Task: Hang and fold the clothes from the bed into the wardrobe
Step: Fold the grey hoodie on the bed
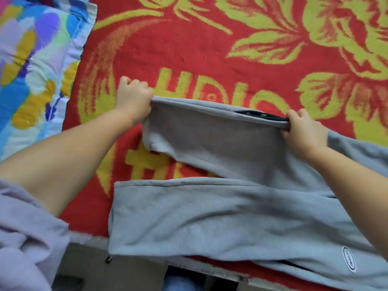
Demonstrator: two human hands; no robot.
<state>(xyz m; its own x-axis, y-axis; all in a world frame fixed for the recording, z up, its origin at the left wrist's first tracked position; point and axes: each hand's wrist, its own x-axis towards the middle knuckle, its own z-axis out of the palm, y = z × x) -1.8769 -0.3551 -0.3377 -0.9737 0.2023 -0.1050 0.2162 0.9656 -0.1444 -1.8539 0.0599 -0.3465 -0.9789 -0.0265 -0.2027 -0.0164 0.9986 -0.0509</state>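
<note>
In the head view, a pair of grey trousers is laid across the near part of a bed, on a red blanket patterned with yellow-green flowers and letters. The near leg is spread flat along the near edge of the bed, its cuff end pointing left and overhanging the edge slightly; a small white oval label is seen on it toward the right edge. The far leg is raised off the blanket and stretched between both hands, with its cuff end hanging down at the left. A dark strip is visible at the upper fold of that leg, just beside the right hand.

The left hand is closed on the upper edge of the raised leg at its left end, the fabric being pinched between thumb and curled fingers. The right hand is closed on the same upper edge farther right, fingers curled over the cloth. Both forearms are bare, and a lilac sleeve is bunched at the left elbow in the near left corner.

A bright quilt printed in blue, yellow and purple is lying along the left edge of the bed, beside the red blanket. Below the near edge of the bed, a pale bed frame is partly seen.
</note>
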